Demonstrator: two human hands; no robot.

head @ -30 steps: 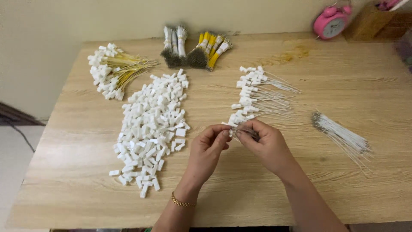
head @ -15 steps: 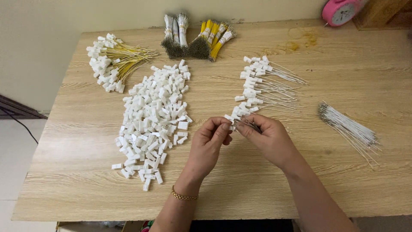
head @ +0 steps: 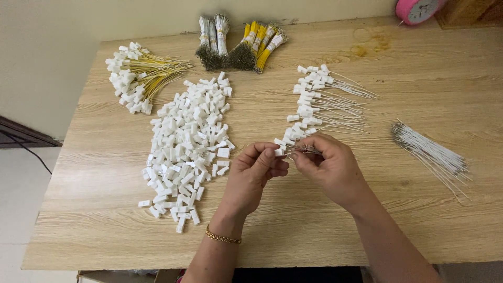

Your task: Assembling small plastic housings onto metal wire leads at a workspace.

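left hand: hovering just above the bench, palm turned toward the right, fingers pinching a small white plastic piece at the tips.
right hand: meeting the left at mid-bench, thumb and forefinger pinching the metal ends of a few thin white wires, the other fingers curling underneath.
where the piece is: sitting between the two hands, touching the wire ends, lifted just clear of the bench.
why held so: the fingertip grips seem to be keeping the tiny parts lined up end to end, close under the eyes.
arms: both forearms are coming in from the near edge, angling inward; a gold bracelet is circling the left wrist.
loose white pieces: lying heaped left of the hands, likely in easy reach.
finished white leads: lying in a row just beyond the hands.
bare white wires: lying in a bundle to the right, apart.
yellow leads: piled at the far left corner.
tied bundles: resting at the far edge.
pink clock: standing at the far right.
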